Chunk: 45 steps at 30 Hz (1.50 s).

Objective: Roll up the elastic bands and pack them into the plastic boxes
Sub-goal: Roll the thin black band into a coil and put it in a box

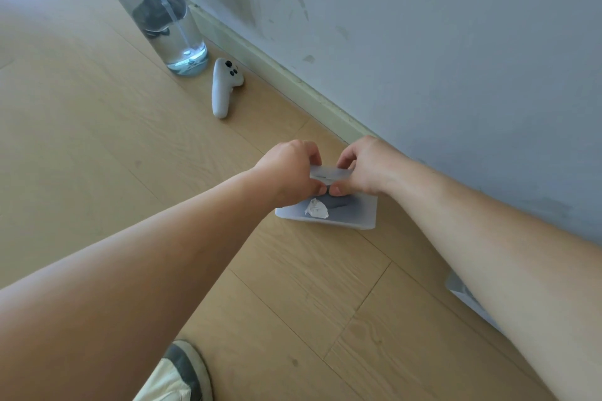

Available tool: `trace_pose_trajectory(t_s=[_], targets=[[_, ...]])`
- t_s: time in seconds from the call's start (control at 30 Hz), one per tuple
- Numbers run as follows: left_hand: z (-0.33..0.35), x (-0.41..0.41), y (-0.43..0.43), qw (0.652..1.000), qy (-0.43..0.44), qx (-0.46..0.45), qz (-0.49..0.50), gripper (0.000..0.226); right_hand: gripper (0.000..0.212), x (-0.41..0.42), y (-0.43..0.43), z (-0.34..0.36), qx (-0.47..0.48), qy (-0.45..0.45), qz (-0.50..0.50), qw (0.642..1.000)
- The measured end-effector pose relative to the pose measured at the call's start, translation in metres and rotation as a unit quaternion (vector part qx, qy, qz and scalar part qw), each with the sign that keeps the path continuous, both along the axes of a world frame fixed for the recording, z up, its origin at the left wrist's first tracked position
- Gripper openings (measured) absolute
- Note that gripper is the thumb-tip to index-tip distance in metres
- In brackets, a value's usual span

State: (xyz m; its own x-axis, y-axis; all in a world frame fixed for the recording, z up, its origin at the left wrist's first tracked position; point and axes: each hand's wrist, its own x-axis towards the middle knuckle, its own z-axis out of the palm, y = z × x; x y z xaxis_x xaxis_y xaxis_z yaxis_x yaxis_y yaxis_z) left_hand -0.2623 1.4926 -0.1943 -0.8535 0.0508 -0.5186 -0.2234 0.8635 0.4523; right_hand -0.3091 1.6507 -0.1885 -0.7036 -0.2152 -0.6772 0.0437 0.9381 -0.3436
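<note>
Centre frame, I see L hand [290, 169] & R hand [369, 166] pinching small frosted plastic case [329, 173] above flat frosted plastic box [361, 213] w/ white wad [316, 208] inside

Bare forearms [169, 238], grey and cream shoe [183, 368]

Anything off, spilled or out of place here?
Nothing looks spilled or broken. The wall carries dark scuffs and smudges above the skirting. A white controller lies on the floor beside the upright water bottle, unrelated to the packing. The left hand and right hand both grip a translucent plastic piece over the plastic box.
</note>
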Motion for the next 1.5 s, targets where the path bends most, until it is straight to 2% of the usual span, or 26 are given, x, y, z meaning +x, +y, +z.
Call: trace_pose_trajectory(t_s=[0.2,0.33,0.47,0.6,0.7,0.83,1.1,1.17,1.33,1.5], targets=[[0.000,-0.004,0.002,1.000,-0.004,0.007,0.023,0.033,0.046,-0.004,-0.002,-0.004,-0.025,-0.009,-0.037,0.999],[-0.001,-0.003,0.002,0.999,-0.004,0.015,0.035,0.032,0.039,0.014,0.009,-0.015,-0.059,0.031,-0.021,0.998],[-0.008,0.008,-0.001,0.999,0.020,0.031,0.035,0.032,0.080,0.047,0.030,-0.024,-0.090,0.072,0.079,0.990],[-0.008,0.009,0.001,0.999,0.022,0.027,0.028,0.031,0.083,0.043,0.028,-0.014,-0.114,0.049,0.046,0.991],[-0.009,0.007,0.001,1.000,0.018,0.014,0.021,0.030,0.110,0.047,0.022,-0.014,-0.065,0.062,0.104,0.990],[-0.010,0.006,0.001,1.000,0.019,0.009,0.012,0.028,0.102,0.050,0.023,-0.019,-0.035,0.126,0.124,0.984],[-0.012,0.015,0.003,0.999,0.050,-0.004,0.001,0.028,0.099,0.048,0.029,-0.017,-0.071,0.106,0.083,0.988],[-0.017,0.024,-0.002,0.998,0.064,0.011,-0.008,0.034,0.098,0.047,0.030,-0.019,-0.087,0.110,0.088,0.986],[-0.020,0.034,-0.022,0.988,0.067,0.031,-0.137,0.086,0.092,0.045,0.036,-0.029,-0.140,0.118,0.098,0.978],[-0.023,0.032,-0.021,0.985,0.102,0.006,-0.139,0.086,0.090,0.044,0.038,-0.034,-0.154,0.125,0.109,0.974]])
